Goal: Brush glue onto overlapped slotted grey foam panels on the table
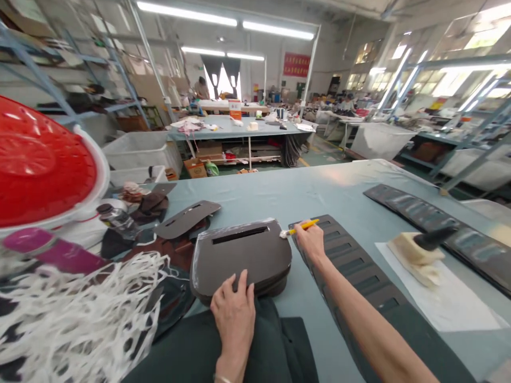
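Observation:
My right hand (pixel 310 242) is closed around a yellow-handled brush (pixel 305 225). Its whitish tip touches the right edge of a dark slotted panel (pixel 243 260), the top one of a stack. White, wet-looking streaks run along that panel's top and left edges. My left hand (pixel 235 306) lies with fingers spread on the panel's near edge. Dark green material (pixel 275 340) is bunched just below the stack. Under my right forearm lies a row of overlapping dark panels with slots (pixel 351 260).
White strips (pixel 80 319) pile up at left, near a bottle (pixel 120 219) and a red basket (pixel 43 165). A crusted pale block with a black handle (pixel 419 255) rests on white paper (pixel 459 300) at right. More dark panels (pixel 451 229) line the far right.

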{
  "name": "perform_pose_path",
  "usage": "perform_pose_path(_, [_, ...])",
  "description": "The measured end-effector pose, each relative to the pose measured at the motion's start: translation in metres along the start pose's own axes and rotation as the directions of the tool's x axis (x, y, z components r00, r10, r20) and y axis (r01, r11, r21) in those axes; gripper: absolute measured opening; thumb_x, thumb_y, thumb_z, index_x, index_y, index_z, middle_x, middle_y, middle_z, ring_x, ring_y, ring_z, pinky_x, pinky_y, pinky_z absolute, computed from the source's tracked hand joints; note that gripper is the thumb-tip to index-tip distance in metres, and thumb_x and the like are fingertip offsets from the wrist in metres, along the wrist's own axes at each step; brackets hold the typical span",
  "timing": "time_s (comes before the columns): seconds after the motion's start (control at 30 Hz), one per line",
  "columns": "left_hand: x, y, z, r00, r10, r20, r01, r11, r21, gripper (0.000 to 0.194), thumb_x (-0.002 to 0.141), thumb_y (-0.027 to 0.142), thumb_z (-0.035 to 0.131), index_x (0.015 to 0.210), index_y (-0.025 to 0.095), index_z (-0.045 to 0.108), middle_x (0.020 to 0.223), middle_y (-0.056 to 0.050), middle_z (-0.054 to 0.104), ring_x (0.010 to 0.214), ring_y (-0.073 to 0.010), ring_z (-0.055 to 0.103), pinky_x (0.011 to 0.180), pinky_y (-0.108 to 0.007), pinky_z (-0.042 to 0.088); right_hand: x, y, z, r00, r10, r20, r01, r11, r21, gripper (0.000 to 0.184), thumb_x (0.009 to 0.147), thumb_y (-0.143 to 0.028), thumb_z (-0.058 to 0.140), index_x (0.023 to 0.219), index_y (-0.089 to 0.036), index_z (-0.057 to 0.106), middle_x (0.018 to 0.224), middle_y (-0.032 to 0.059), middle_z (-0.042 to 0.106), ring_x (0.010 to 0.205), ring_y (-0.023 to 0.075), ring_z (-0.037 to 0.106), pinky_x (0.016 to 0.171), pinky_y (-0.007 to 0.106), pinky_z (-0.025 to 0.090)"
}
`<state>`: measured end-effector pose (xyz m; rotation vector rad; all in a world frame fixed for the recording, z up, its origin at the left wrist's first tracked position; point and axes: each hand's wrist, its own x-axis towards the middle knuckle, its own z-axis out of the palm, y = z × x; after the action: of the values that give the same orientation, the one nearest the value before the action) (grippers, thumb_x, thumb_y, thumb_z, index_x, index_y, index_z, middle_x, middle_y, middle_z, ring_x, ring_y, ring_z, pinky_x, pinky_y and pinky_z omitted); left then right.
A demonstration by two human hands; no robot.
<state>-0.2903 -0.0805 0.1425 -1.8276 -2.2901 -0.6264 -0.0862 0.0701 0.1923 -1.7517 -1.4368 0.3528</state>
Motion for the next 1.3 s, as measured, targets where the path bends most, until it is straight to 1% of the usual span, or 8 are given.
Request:
perform_pose_path(0.23, [0.008, -0.014, -0.014, 0.991, -0.047, 0.129, 0.089, 0.937, -0.338, 0.036, 0.09, 0.033, 0.041, 0.121, 0.027, 0.057, 0.117, -0.009, 0.055, 0.107, -0.0263, 0.049, 0.093, -0.048, 0.038, -0.103, -0.008, -0.046, 0.994, -0.097, -0.042, 0.1, 0.991, 0.084, 0.018, 0.08, -0.033, 0.054, 0.069, -0.02, 0.057, 0.059, -0.0023, 0.06, 0.052, 0.0125, 0.056, 0.056, 0.022, 0.041])
perform_pose_path(0.33, [0.03, -0.047, -0.029, 0.978, -0.107, 0.181, 0.2, 0.74, -0.642, 0.038, 0.092, 0.034, 0.034, 0.123, 0.023, 0.052, 0.118, -0.008, 0.057, 0.109, -0.0192, 0.053, 0.097, -0.04, 0.04, -0.134, -0.046, -0.014, 0.972, -0.225, 0.065, 0.192, 0.927, 0.323, 0.013, 0.083, -0.031, 0.055, 0.076, -0.02, 0.059, 0.067, -0.0009, 0.062, 0.056, 0.0122, 0.057, 0.056, 0.022, 0.044])
perform_pose_path(0.43, [0.055, -0.083, -0.036, 0.948, -0.237, 0.213, 0.313, 0.562, -0.766, 0.04, 0.092, 0.039, 0.033, 0.123, 0.02, 0.049, 0.12, -0.009, 0.059, 0.106, -0.0164, 0.058, 0.096, -0.037, 0.043, -0.166, -0.085, 0.035, 0.836, -0.49, 0.246, 0.294, 0.78, 0.553, 0.01, 0.085, -0.026, 0.055, 0.089, -0.021, 0.063, 0.08, 0.0026, 0.067, 0.067, 0.014, 0.062, 0.065, 0.024, 0.049])
perform_pose_path(0.53, [0.068, -0.105, -0.029, 0.929, -0.205, 0.307, 0.368, 0.571, -0.734, 0.039, 0.091, 0.037, 0.033, 0.119, 0.018, 0.051, 0.111, -0.008, 0.064, 0.1, -0.0165, 0.061, 0.092, -0.037, 0.046, -0.182, -0.096, 0.066, 0.734, -0.615, 0.288, 0.342, 0.701, 0.626, 0.014, 0.085, -0.025, 0.054, 0.094, -0.021, 0.064, 0.086, 0.0042, 0.069, 0.074, 0.0155, 0.064, 0.071, 0.026, 0.051])
perform_pose_path(0.7, [0.063, -0.108, -0.013, 0.966, -0.078, 0.248, 0.212, 0.786, -0.581, 0.034, 0.089, 0.024, 0.033, 0.111, 0.017, 0.057, 0.109, -0.007, 0.063, 0.103, -0.0157, 0.058, 0.096, -0.035, 0.043, -0.157, -0.033, 0.019, 0.873, -0.411, 0.262, 0.263, 0.851, 0.455, 0.013, 0.084, -0.028, 0.057, 0.089, -0.02, 0.066, 0.084, 0.0045, 0.069, 0.071, 0.0157, 0.065, 0.066, 0.024, 0.052])
perform_pose_path(0.9, [0.057, -0.079, -0.018, 0.988, 0.003, 0.156, 0.044, 0.955, -0.294, 0.036, 0.092, 0.031, 0.036, 0.119, 0.021, 0.056, 0.107, -0.008, 0.057, 0.098, -0.0197, 0.054, 0.093, -0.038, 0.042, -0.099, 0.015, -0.047, 0.984, -0.08, -0.157, 0.102, 0.985, 0.137, 0.022, 0.077, -0.039, 0.066, 0.084, -0.018, 0.066, 0.069, 0.0027, 0.066, 0.054, 0.0151, 0.061, 0.053, 0.025, 0.049])
perform_pose_path(1.17, [0.047, -0.037, -0.007, 0.992, 0.021, 0.121, -0.017, 0.999, -0.035, 0.033, 0.088, 0.027, 0.046, 0.117, 0.023, 0.059, 0.118, -0.01, 0.056, 0.111, -0.0257, 0.046, 0.089, -0.042, 0.041, -0.101, -0.129, 0.114, 0.946, -0.293, 0.138, 0.181, 0.832, 0.524, 0.013, 0.078, -0.028, 0.06, 0.082, -0.021, 0.069, 0.082, 0.0017, 0.07, 0.072, 0.0151, 0.065, 0.069, 0.023, 0.051])
perform_pose_path(1.3, [0.042, -0.044, 0.004, 0.995, 0.025, 0.098, -0.023, 1.0, -0.022, 0.034, 0.088, 0.024, 0.046, 0.12, 0.023, 0.059, 0.119, -0.01, 0.057, 0.113, -0.0255, 0.046, 0.089, -0.04, 0.042, -0.092, -0.122, 0.139, 0.932, -0.298, 0.208, 0.167, 0.859, 0.485, 0.013, 0.077, -0.028, 0.059, 0.08, -0.022, 0.07, 0.079, 0.0001, 0.071, 0.071, 0.0153, 0.065, 0.069, 0.023, 0.051])
